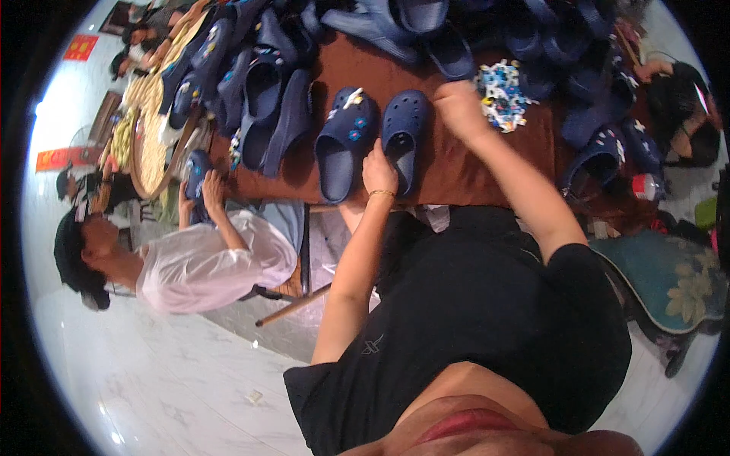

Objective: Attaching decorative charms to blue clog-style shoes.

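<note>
My left hand [379,173] grips the side of a plain navy clog [409,110] by its foot opening, its fingers partly hidden inside. No charms show on that clog's holed top. Left of it lies a matching navy clog [346,140] with a white charm and blue and red flower charms on its top. My right hand [460,109] is closed, just right of the plain clog's toe and beside a heap of small colourful shoe charms [503,95]. Whatever its fingers hold is too small or hidden to make out.
Navy clogs [265,91] pile up at the left, back and right of the brown-covered table [342,57]. A person in a white shirt [217,258] at the left handles a clog [197,171]. A green flowered chair [661,281] stands at the right.
</note>
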Motion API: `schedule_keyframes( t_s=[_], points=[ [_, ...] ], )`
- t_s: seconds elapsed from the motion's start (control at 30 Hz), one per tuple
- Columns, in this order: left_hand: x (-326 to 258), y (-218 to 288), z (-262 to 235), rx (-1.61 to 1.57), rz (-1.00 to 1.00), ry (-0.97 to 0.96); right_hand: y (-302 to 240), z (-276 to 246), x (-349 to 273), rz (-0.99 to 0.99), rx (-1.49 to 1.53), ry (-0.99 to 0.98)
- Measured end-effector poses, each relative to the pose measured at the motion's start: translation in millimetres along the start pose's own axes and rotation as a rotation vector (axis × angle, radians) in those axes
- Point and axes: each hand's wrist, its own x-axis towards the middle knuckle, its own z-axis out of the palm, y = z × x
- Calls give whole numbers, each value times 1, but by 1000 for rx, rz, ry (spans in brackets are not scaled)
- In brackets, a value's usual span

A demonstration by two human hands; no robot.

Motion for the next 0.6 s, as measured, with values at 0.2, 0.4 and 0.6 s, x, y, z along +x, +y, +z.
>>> schedule_keyframes(
  t_s=[0.2, 0.4, 0.6],
  points=[
    [0, 7, -43, -169, 179, 416, 94, -73, -30, 320, -364, 232],
    [40, -47, -26, -245, -294, 233, -11, -25, -37, 717, 239, -480],
    [45, -39, -61, -633, -241, 333, -79, 49, -62, 603, 287, -666]
  ],
)
